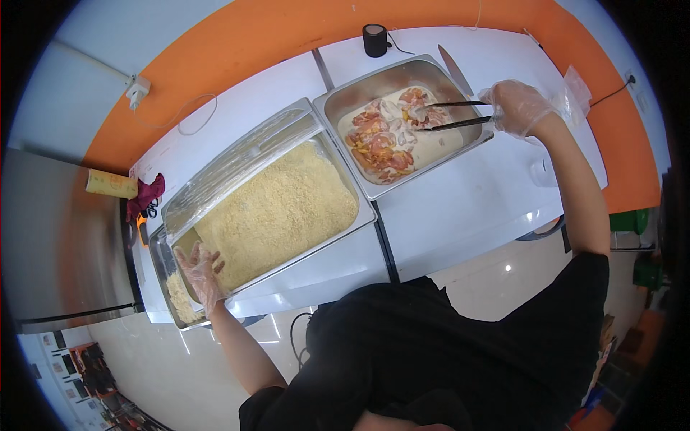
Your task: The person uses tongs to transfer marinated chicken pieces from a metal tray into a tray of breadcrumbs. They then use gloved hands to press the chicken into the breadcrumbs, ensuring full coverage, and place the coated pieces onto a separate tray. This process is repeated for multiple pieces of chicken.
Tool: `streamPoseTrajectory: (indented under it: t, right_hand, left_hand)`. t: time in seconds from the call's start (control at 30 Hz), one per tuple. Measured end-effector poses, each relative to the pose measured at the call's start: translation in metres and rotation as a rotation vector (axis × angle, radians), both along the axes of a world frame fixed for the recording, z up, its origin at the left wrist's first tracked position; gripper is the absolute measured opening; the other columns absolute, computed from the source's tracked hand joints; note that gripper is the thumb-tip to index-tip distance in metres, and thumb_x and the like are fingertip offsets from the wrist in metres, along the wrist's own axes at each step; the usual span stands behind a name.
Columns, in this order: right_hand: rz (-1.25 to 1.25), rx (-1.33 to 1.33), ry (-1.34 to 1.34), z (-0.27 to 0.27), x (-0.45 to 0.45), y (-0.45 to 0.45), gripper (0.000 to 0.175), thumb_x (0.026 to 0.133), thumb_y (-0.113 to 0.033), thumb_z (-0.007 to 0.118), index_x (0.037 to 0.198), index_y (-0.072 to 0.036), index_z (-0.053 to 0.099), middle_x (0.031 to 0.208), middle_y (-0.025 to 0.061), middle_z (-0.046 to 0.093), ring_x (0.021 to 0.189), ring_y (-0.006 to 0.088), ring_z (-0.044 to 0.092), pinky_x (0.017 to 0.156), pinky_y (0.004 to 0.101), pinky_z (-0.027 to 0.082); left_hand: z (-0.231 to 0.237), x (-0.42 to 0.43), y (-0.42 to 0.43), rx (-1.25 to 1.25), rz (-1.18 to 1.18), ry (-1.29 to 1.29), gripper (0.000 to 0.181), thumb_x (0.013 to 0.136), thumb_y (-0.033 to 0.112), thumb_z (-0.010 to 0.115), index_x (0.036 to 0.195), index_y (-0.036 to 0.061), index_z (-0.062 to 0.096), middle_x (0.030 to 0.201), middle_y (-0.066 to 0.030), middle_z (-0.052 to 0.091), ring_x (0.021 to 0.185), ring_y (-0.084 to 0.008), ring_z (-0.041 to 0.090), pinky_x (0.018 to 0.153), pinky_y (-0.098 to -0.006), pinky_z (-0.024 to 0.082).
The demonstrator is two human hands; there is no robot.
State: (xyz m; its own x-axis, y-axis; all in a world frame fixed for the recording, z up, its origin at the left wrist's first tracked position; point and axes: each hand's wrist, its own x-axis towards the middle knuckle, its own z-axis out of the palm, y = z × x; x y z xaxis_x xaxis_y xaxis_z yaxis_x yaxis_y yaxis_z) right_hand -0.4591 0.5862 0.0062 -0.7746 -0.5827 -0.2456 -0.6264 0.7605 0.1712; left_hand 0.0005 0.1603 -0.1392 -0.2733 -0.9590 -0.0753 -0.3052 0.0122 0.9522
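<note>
My right hand (515,108), in a clear plastic glove, grips black tongs (458,124). Their tips are among raw meat pieces (380,143) that lie in a pale, creamy liquid (439,145) in a steel pan (418,180). Left of this pan stands a larger steel pan (307,252) holding pale yellow breading crumbs (275,210). My left hand (202,272), also gloved, is over the crumb pan's near left corner with its fingers spread and nothing in them. Clear plastic film (242,161) covers the far side of the crumb pan.
Beyond the meat pan are a knife (454,70) and a black cylindrical device (375,40) with a cable. Another steel pan (172,315) with crumbs shows at the left. A maroon cloth (144,199), scissors (153,208) and a yellow roll (112,183) lie farther left. A clear bag (577,97) is beside my right hand.
</note>
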Motion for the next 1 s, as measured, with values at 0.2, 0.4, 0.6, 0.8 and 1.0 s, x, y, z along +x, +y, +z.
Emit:
streamPoseTrajectory:
  t: [0.2, 0.4, 0.6, 0.8, 1.0]
  right_hand:
    - [0.016, -0.005, 0.128, -0.015, -0.010, 0.009, 0.022, 0.079, -0.007, 0.076, 0.100, -0.003, 0.071, 0.101, 0.0193, 0.071, 0.102, 0.0374, 0.068, 0.091, 0.0465, 0.055]
    - [-0.059, -0.029, 0.003, -0.014, 0.004, -0.009, 0.034, 0.077, -0.018, 0.082, 0.107, -0.005, 0.073, 0.106, 0.0185, 0.072, 0.105, 0.0365, 0.068, 0.092, 0.0459, 0.055]
    - [0.081, -0.123, 0.046, -0.009, 0.008, 0.002, 0.034, 0.080, -0.014, 0.076, 0.112, -0.007, 0.073, 0.108, 0.0174, 0.072, 0.103, 0.0352, 0.069, 0.090, 0.0466, 0.056]
    - [0.068, -0.010, 0.104, -0.021, 0.011, 0.002, 0.029, 0.081, -0.008, 0.074, 0.110, -0.006, 0.072, 0.109, 0.0164, 0.072, 0.104, 0.0349, 0.069, 0.090, 0.0453, 0.057]
    - [0.093, -0.001, 0.228, -0.032, 0.010, 0.003, 0.019, 0.083, -0.006, 0.069, 0.102, -0.006, 0.072, 0.103, 0.0152, 0.073, 0.100, 0.0343, 0.071, 0.086, 0.0456, 0.059]
  left_hand:
    - [0.000, -0.003, 0.001, 0.001, -0.001, -0.016, 0.091, 0.100, 0.012, 0.063, 0.167, 0.0170, 0.003, 0.152, -0.0215, 0.048, 0.096, -0.0266, 0.072, 0.070, -0.0358, 0.060]
    - [-0.002, 0.000, -0.004, 0.024, -0.004, -0.034, 0.091, 0.099, 0.012, 0.063, 0.167, 0.0163, 0.003, 0.152, -0.0217, 0.048, 0.096, -0.0270, 0.072, 0.071, -0.0357, 0.060]
    - [-0.002, 0.000, 0.000, 0.017, -0.033, -0.026, 0.092, 0.099, 0.015, 0.065, 0.167, 0.0168, 0.002, 0.153, -0.0225, 0.047, 0.101, -0.0283, 0.071, 0.076, -0.0370, 0.060]
    - [-0.004, 0.002, -0.002, 0.018, -0.048, -0.030, 0.093, 0.099, 0.017, 0.066, 0.167, 0.0181, 0.003, 0.154, -0.0232, 0.046, 0.102, -0.0290, 0.071, 0.077, -0.0371, 0.060]
    - [-0.003, 0.002, -0.002, 0.021, -0.052, -0.030, 0.094, 0.099, 0.018, 0.067, 0.167, 0.0186, 0.003, 0.154, -0.0238, 0.045, 0.104, -0.0300, 0.071, 0.079, -0.0388, 0.060]
